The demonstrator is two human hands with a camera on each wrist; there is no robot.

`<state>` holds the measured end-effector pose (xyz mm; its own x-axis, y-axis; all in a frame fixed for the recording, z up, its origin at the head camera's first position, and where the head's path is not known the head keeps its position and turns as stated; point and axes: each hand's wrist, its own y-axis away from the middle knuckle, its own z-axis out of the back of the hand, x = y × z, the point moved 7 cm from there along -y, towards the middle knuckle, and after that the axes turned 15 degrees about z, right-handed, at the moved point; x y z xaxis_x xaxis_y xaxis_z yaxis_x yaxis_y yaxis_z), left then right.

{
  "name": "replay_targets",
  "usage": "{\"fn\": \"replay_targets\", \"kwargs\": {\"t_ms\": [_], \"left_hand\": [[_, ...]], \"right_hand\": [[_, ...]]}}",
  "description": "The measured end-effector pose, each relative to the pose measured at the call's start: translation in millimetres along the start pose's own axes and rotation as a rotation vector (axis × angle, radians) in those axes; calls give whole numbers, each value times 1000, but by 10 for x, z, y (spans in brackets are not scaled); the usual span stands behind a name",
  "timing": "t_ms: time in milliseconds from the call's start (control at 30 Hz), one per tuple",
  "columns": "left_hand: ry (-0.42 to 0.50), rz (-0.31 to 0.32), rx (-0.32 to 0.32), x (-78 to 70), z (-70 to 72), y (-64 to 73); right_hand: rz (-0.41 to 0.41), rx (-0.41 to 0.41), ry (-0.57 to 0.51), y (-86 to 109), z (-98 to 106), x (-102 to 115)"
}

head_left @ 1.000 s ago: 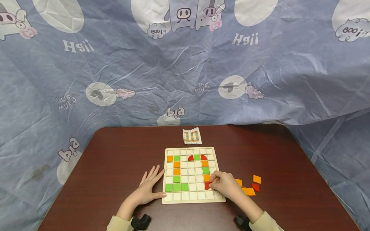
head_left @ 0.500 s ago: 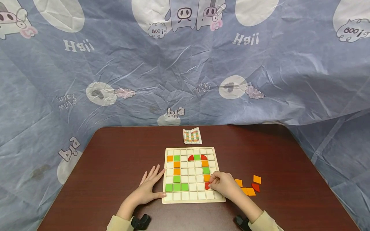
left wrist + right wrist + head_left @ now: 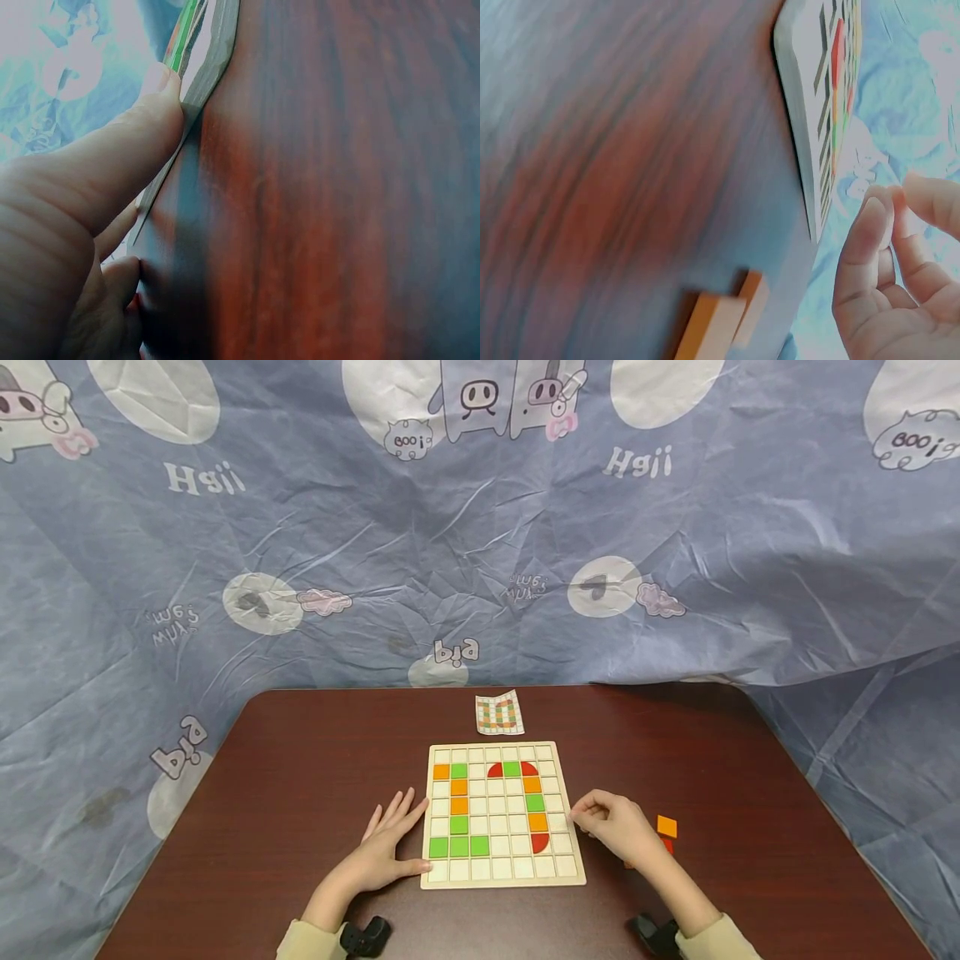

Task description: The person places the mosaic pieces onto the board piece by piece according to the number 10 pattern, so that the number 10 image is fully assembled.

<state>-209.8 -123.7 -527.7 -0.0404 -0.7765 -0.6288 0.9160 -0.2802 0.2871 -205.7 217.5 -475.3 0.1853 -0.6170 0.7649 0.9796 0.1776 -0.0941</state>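
You are steadying the board (image 3: 498, 825) on the tabletop (image 3: 337, 760) with your spread left hand (image 3: 386, 852) at its eight-to-nine-o'clock edge; light thumb pressure should stop sliding. Your right hand (image 3: 617, 828) is hovering by three o'clock, loosely curled, seemingly holding nothing. An orange tile (image 3: 667, 827) is lying farther out at three; pinching pieces by opposite edges would probably help seat them squarely.

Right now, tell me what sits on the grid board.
On the grid board sit orange squares, green squares and red rounded pieces. The left hand covers a bit of its left edge, which cannot be seen.
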Motion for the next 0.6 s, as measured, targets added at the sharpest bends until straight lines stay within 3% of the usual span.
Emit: {"fn": "replay_targets", "kwargs": {"t_ms": [300, 600], "left_hand": [[4, -15, -12, -24, 3, 22], [2, -10, -4, -27, 4, 20]], "right_hand": [[-56, -24, 4, 92, 286, -206], [-39, -22, 72, 167, 467, -388]]}}
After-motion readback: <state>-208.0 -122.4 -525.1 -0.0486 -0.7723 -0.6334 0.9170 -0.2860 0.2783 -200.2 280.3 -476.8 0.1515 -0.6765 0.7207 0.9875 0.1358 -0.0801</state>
